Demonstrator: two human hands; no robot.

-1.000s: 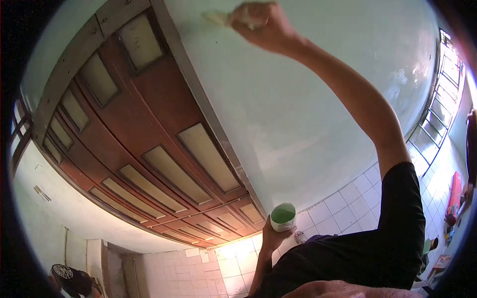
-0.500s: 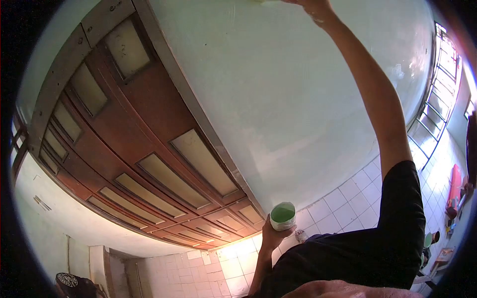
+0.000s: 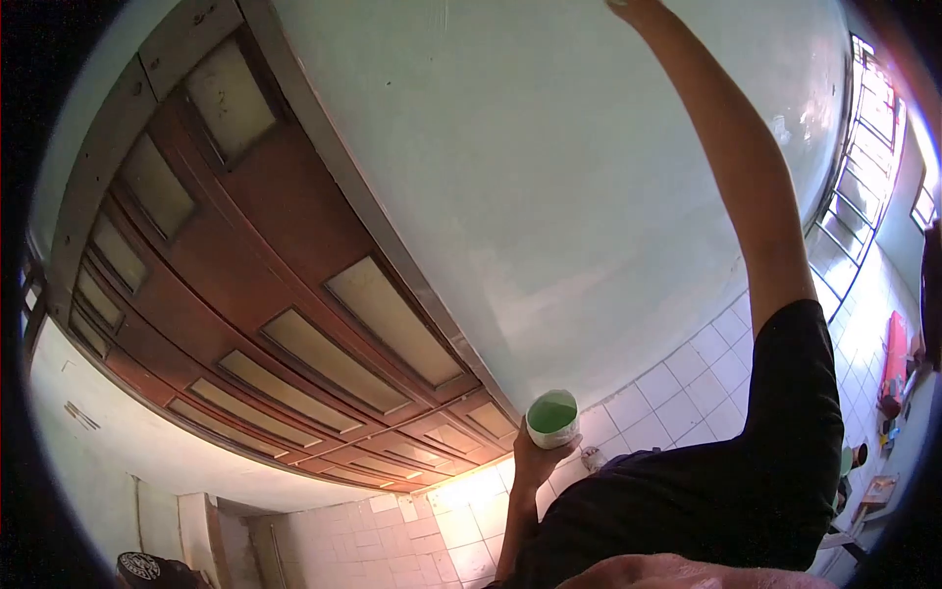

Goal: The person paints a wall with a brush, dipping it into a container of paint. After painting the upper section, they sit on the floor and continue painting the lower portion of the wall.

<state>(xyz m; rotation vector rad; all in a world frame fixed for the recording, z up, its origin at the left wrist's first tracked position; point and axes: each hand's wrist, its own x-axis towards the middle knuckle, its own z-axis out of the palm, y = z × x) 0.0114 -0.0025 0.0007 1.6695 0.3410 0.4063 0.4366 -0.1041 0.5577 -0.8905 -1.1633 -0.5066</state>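
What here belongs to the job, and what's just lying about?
Seemingly the job:
- cup of green liquid, in the left hand
- pale green wall, by the raised right arm

Seemingly lying about:
- red object, far right
- brown object lower down

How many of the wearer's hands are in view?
2: the left hand holds the cup, low centre; the right hand is mostly cut off at the top edge.

Harsh daylight bleaches the barred window (image 3: 869,147) and glares off the tiled floor (image 3: 856,358), while the wall (image 3: 549,187) takes softer light. Another bright patch glows at the foot of the dimmer wooden doors (image 3: 285,245). Fisheye distortion bows straight edges; corners are black.
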